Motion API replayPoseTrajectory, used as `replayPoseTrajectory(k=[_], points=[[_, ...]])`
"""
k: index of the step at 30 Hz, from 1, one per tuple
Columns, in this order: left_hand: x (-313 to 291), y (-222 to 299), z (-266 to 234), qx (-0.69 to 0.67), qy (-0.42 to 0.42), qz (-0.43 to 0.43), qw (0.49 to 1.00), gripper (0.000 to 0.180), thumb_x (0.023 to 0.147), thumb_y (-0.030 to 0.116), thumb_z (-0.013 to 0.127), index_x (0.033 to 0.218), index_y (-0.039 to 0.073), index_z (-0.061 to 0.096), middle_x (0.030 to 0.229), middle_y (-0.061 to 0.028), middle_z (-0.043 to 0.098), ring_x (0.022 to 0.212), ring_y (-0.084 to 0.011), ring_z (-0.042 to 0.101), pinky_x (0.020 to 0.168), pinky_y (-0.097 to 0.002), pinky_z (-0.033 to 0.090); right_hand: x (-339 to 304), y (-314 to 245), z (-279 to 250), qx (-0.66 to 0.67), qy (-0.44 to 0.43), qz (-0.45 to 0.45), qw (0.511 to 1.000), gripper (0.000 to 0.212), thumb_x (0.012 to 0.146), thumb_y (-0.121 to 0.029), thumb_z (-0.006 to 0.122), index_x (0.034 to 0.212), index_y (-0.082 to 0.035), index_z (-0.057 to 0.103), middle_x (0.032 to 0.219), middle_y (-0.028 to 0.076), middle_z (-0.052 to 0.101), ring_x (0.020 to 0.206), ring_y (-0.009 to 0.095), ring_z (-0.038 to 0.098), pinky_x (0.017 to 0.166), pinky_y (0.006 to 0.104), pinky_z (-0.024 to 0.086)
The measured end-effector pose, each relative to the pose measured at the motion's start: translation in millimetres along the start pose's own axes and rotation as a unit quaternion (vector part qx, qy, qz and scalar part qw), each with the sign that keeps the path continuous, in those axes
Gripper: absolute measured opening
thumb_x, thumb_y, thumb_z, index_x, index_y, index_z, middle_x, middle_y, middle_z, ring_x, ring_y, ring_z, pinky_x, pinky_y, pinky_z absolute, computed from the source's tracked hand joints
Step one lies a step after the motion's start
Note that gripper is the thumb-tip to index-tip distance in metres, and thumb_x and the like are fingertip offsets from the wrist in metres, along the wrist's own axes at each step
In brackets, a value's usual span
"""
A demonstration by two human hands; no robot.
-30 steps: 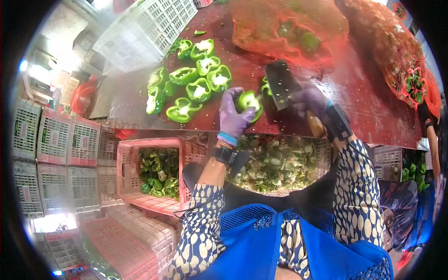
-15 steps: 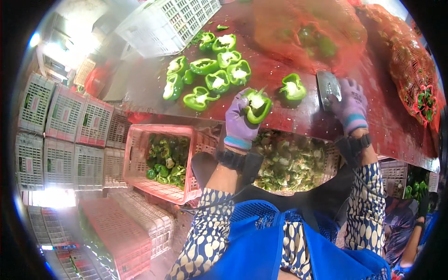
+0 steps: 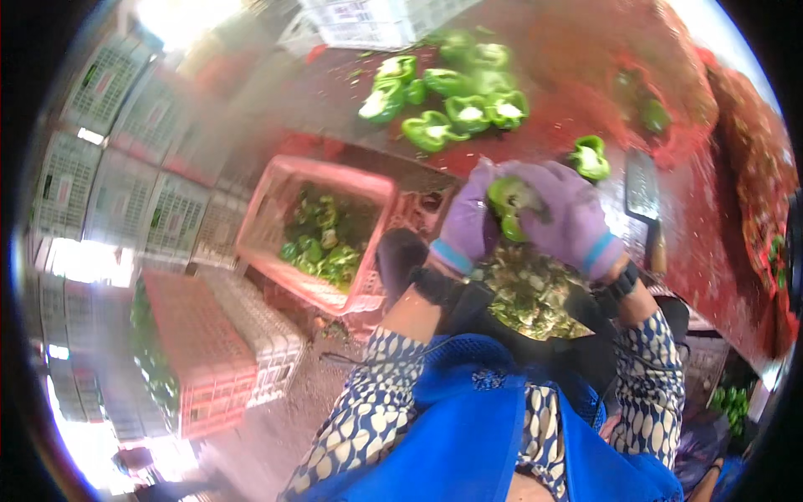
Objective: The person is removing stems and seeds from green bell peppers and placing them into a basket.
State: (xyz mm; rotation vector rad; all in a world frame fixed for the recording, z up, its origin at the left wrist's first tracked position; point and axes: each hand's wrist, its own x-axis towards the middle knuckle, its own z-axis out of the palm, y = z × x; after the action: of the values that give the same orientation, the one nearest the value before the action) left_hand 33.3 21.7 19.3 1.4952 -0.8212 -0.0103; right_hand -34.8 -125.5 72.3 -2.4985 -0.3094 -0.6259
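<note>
Purple-gloved hands, my left [image 3: 470,219] and right [image 3: 569,219], are both clamped on a halved green bell pepper [image 3: 512,205] at the red worktop's [image 3: 577,125] near edge. Beyond the grip lie cut pepper halves [image 3: 456,105]; right of it rests a steel cleaver [image 3: 642,186], just apart.

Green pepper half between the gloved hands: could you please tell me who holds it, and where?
Both hands, left hand and right hand, grip the green pepper half by its outer sides.
</note>
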Motion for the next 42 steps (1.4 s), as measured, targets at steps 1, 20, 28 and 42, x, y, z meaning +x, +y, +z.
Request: replayPoseTrajectory(k=[1, 20, 28, 42], points=[[-4.7, 8.9, -3.1, -0.112, 0.002, -0.078, 0.991, 0.039, 0.103, 0.033, 0.049, 0.125, 0.003, 0.058, 0.12, -0.0095, 0.063, 0.108, -0.0203, 0.061, 0.098, -0.0344, 0.048, -0.7, -2.2, 0.5, 0.017, -0.018, 0.0, 1.0, 0.048, 0.074, -0.013, 0.068, 0.12, -0.01, 0.056, 0.102, 0.017, 0.062, 0.1, 0.037, 0.06, 0.085, 0.0455, 0.05], [-69.9, -38.5, 1.5, -0.288, 0.089, -0.267, 0.915, 0.036, 0.098, 0.036, 0.062, 0.117, 0.005, 0.061, 0.106, 0.0013, 0.06, 0.1, -0.0074, 0.053, 0.09, -0.026, 0.045, -17.5, 21.0, 64.9, 0.025, -0.123, -0.05, 0.991, 0.028, 0.071, -0.003, 0.066, 0.095, -0.004, 0.051, 0.086, 0.017, 0.057, 0.081, 0.037, 0.058, 0.066, 0.0444, 0.045], [-65.8, -50.7, -23.3, -0.154, -0.011, -0.3, 0.941, 0.043, 0.096, 0.036, 0.064, 0.124, 0.003, 0.059, 0.105, -0.0025, 0.062, 0.095, -0.0099, 0.055, 0.086, -0.0256, 0.046, -19.9, 34.4, 81.0, 0.286, -0.052, 0.23, 0.929, 0.018, 0.077, -0.01, 0.07, 0.085, -0.003, 0.056, 0.073, 0.007, 0.062, 0.071, 0.02, 0.065, 0.061, 0.0352, 0.048], [-83.8, -70.0, -237.6, 0.616, 0.045, -0.202, 0.76, 0.06, 0.09, 0.04, 0.068, 0.13, -0.002, 0.052, 0.123, -0.0243, 0.057, 0.116, -0.036, 0.055, 0.099, -0.044, 0.044, -21.0, 105.2, 12.7, -0.065, 0.087, 0.138, 0.984, 0.022, 0.083, -0.022, 0.071, 0.101, -0.009, 0.066, 0.101, 0.016, 0.067, 0.089, 0.033, 0.065, 0.075, 0.0437, 0.052]])
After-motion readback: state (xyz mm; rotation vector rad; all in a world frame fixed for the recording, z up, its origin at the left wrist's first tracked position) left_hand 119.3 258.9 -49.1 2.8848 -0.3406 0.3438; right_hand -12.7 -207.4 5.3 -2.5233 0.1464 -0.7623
